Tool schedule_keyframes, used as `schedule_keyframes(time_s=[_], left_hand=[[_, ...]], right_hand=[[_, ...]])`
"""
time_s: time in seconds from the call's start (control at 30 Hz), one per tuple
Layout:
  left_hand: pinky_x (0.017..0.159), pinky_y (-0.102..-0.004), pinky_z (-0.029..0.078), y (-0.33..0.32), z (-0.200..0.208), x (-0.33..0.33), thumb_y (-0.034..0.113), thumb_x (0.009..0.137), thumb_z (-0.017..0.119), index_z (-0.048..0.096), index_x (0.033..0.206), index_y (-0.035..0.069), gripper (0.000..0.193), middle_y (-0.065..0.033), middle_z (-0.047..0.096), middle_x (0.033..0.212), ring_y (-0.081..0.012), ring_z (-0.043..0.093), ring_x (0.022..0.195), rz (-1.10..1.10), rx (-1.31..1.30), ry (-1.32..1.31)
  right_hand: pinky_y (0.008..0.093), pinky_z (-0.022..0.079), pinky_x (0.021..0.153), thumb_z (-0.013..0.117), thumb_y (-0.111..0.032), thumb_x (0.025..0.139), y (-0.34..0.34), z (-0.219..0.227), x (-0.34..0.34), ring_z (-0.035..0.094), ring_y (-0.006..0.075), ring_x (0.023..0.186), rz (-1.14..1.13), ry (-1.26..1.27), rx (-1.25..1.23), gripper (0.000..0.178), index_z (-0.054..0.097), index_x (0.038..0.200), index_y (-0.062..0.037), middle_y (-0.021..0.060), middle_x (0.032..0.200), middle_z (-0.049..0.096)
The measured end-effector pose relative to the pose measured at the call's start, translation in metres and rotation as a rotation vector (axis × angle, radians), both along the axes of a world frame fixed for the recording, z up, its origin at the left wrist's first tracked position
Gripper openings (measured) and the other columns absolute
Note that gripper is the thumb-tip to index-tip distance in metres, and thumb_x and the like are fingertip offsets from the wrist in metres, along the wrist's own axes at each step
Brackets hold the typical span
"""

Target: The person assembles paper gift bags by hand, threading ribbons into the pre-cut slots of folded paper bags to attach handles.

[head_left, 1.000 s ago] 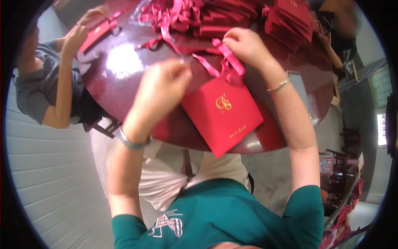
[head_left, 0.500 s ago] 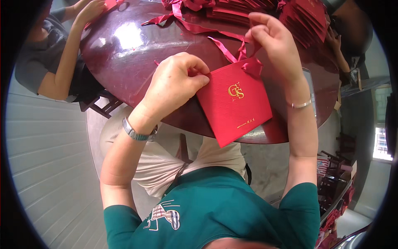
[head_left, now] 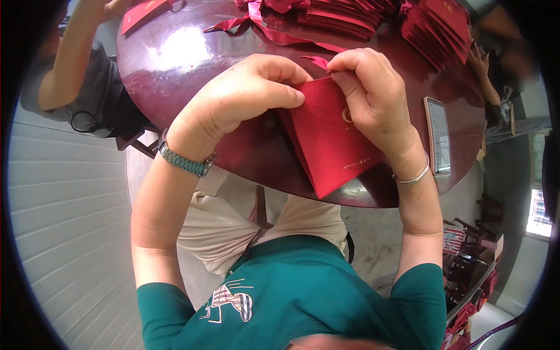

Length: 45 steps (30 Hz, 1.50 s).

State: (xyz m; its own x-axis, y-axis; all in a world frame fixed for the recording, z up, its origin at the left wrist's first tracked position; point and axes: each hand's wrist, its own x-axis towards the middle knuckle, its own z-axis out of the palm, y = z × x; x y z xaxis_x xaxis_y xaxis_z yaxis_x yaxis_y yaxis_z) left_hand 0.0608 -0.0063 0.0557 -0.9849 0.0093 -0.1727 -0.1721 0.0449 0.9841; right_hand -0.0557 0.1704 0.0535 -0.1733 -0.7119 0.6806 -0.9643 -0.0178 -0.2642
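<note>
A red paper gift bag (head_left: 332, 137) with gold printing hangs tilted at the near edge of the table, one corner pointing down toward my lap. My left hand (head_left: 256, 90) pinches its upper left edge between thumb and fingers. At the top edge my right hand (head_left: 373, 87) is closed, with thumb and forefinger pinched on a pink-red ribbon (head_left: 318, 60) that runs along the bag's opening. That hand covers part of the gold print and the bag's upper right side.
Stacked red bags (head_left: 344, 17) and loose ribbon (head_left: 274, 35) lie at the far side of the dark round table (head_left: 233, 149). More red bags (head_left: 437, 29) stand far right, near another person's hand (head_left: 479, 61). A phone (head_left: 437, 134) lies at right. Another person's arm (head_left: 73, 58) is at left.
My right hand has come down and left to the bag's top edge, now over the print. The bag has turned slightly. The person at left has raised an arm, leaving a red bag on the table.
</note>
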Motion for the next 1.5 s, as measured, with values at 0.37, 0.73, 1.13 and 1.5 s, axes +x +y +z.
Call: schedule_keyframes(time_s=[0.37, 0.73, 1.13, 1.5], left_hand=[[0.078, -0.0224, 0.046, 0.005, -0.014, -0.008, 0.01, 0.078, 0.064, 0.065, 0.101, -0.003, 0.026, -0.0032, 0.065, 0.091, -0.0083, 0.057, 0.084, 0.0, 0.166, 0.06], [0.074, -0.0234, 0.049, 0.001, -0.018, -0.003, 0.009, 0.079, 0.065, 0.065, 0.102, -0.004, 0.026, -0.0044, 0.067, 0.088, -0.0084, 0.059, 0.083, 0.207, 0.051, 0.186], [0.084, -0.0455, 0.05, -0.321, 0.109, 0.132, 0.022, 0.075, 0.06, 0.058, 0.113, -0.01, 0.05, -0.0272, 0.066, 0.098, -0.0417, 0.063, 0.098, 1.443, -1.199, 0.004], [0.06, -0.0197, 0.046, -0.229, 0.095, 0.152, 0.008, 0.082, 0.06, 0.051, 0.123, -0.008, 0.045, -0.0088, 0.061, 0.082, -0.0102, 0.057, 0.067, 1.297, 0.016, 0.39]], right_hand=[[0.0357, 0.044, 0.069, 0.067, -0.003, 0.078, -0.006, -0.003, -0.006, 0.061, 0.0244, 0.074, -0.037, 0.056, -0.054, 0.013, 0.058, 0.086, -0.0079, 0.0043, 0.076, 0.062], [0.0361, 0.043, 0.076, 0.064, 0.0, 0.081, -0.026, -0.001, -0.011, 0.06, 0.0259, 0.077, -0.033, 0.187, -0.019, 0.013, 0.061, 0.091, -0.0074, 0.006, 0.082, 0.063], [0.04, 0.041, 0.079, 0.061, 0.001, 0.08, -0.013, -0.012, -0.002, 0.055, 0.0281, 0.075, -0.043, 0.137, 0.071, 0.01, 0.056, 0.087, -0.0053, 0.0092, 0.079, 0.057], [0.039, 0.041, 0.077, 0.06, 0.001, 0.08, -0.021, -0.015, -0.012, 0.054, 0.0299, 0.078, -0.054, 0.114, 0.131, 0.01, 0.056, 0.088, -0.0043, 0.0103, 0.081, 0.058]])
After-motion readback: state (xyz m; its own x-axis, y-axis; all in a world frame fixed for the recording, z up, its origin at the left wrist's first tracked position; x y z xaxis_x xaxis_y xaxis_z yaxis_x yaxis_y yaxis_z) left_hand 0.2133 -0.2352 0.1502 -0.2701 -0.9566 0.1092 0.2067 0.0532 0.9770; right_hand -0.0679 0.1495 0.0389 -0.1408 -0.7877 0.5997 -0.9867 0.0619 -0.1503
